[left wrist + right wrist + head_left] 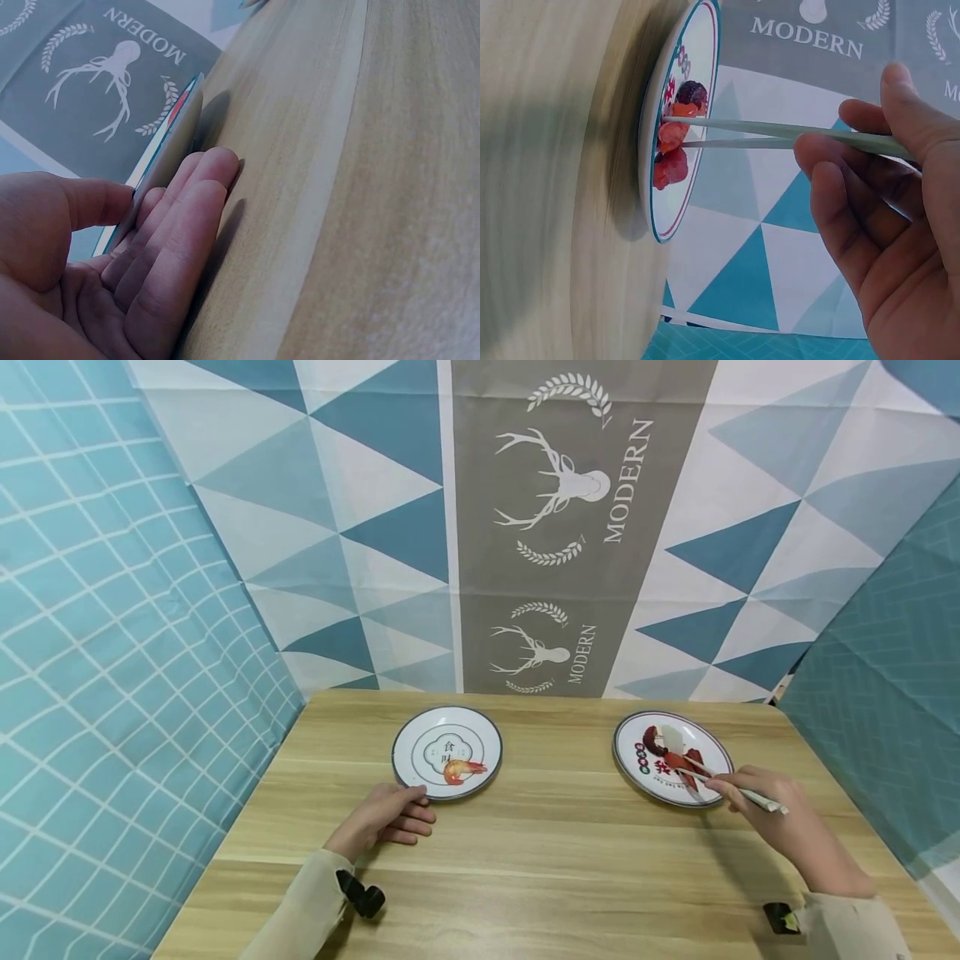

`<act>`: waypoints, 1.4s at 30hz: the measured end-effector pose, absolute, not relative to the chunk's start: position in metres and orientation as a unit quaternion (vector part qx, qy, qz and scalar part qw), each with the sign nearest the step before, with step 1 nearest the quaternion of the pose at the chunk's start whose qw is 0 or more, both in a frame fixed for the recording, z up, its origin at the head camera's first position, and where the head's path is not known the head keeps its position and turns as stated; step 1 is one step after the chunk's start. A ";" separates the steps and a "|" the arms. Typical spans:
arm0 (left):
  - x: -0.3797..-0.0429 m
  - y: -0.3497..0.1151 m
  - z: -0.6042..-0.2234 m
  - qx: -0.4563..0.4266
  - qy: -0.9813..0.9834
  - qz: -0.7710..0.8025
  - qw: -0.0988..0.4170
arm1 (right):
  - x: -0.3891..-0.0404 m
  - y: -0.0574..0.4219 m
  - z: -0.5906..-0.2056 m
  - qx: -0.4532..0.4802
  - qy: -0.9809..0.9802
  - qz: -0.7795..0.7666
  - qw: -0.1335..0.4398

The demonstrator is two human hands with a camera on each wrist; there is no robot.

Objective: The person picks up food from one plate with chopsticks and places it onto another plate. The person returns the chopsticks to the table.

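My left hand holds the near-left rim of a white plate, thumb on the edge and fingers below it. On that plate lies an orange shrimp. Over at the right, my right hand grips a pair of pale chopsticks. Their tips reach the food on a second white plate and touch an orange-red piece. Around it are a dark reddish-brown curved piece, a white piece and a red piece.
Both plates stand toward the back of a wooden table. A patterned cloth hangs along the table's back edge. Blue cloth covers the left side, and teal cloth the right.
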State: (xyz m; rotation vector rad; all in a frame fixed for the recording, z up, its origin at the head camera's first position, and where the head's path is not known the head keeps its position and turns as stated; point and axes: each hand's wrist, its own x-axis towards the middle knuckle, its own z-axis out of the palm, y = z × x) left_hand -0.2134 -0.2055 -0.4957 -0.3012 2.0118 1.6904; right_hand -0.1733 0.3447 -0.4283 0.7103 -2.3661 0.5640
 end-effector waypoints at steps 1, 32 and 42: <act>-0.213 -0.205 -0.495 -0.110 0.737 0.619 0.246 | -0.173 0.345 -0.428 0.259 -0.894 0.215 0.295; -0.214 -0.204 -0.495 -0.112 0.738 0.617 0.248 | -0.169 0.353 -0.429 0.028 -0.911 0.335 0.241; -0.213 -0.204 -0.495 -0.111 0.738 0.619 0.245 | -0.168 0.354 -0.432 0.024 -0.896 0.392 0.207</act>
